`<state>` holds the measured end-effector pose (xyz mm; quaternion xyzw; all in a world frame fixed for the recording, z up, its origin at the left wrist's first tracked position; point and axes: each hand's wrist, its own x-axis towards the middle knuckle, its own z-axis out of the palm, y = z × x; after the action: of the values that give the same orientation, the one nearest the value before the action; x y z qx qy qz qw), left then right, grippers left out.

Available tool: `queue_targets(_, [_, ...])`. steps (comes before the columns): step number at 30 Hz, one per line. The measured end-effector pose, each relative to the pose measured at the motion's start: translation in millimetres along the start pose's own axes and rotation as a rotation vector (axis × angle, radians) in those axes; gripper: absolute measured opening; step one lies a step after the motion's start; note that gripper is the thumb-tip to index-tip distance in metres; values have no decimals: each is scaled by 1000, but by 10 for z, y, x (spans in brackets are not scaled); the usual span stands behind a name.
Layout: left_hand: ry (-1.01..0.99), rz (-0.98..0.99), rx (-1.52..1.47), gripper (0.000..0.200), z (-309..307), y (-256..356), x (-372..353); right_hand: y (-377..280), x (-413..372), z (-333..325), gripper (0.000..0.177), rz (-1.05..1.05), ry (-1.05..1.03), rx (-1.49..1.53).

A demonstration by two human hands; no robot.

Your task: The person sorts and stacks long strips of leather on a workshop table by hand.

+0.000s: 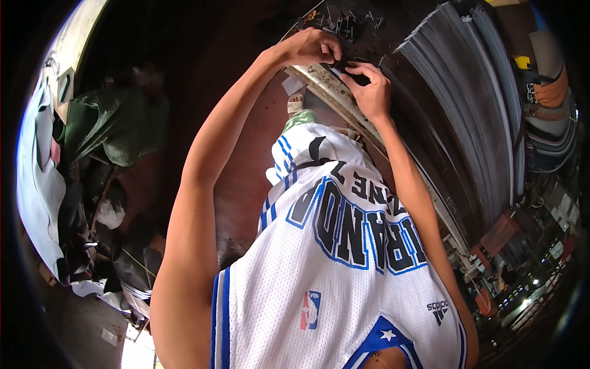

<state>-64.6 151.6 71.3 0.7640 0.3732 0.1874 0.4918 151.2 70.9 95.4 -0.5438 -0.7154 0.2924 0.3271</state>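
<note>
Up near the top centre of the frame, both hands meet over a small dark piece [342, 64] at the worn edge of the tabletop [335, 93]. The left hand [313, 46] has its fingers curled and pinched on the piece from the left. The right hand [370, 91] grips it from below with thumb and forefinger. Just above them lies a loose scatter of dark clips [347, 21]. A stack of dark sheets [458, 86] fills the upper right. A green sack [117, 126] sits at the left, and its contents cannot be told.
</note>
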Motion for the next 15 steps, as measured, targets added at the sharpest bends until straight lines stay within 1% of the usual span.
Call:
queue_targets(2, [9,83,73,17,28,67,-42,17,-13,7,16,-9,-8,-8])
queue_targets(4, [29,80,81,16,76,62,-55,34,-17,18,16,-17,-13,-13])
queue_targets(6, [68,106,86,16,110,71,-50,56,-9,18,17,-117,7,-88])
queue_targets(7, [52,59,86,22,96,79,-33,57,-4,20,17,-125,0,-88])
queue_targets(9, [76,47,114,20,118,105,-13,66,-22,27,17,-180,16,-208])
queue_targets(10, [91,39,142,18,141,92,3,53,-25,26,17,-187,11,-207])
queue_targets(11, [97,37,143,18,160,78,23,37,-31,26,17,-205,14,-266])
queue_targets(12, [84,10,155,19,179,70,55,26,-31,22,17,-223,19,-326])
queue_targets(14, [53,-40,178,22,187,63,107,17,-31,19,17,-239,22,-351])
queue_targets(15, [48,-23,175,21,187,53,119,16,-29,18,17,-250,25,-377])
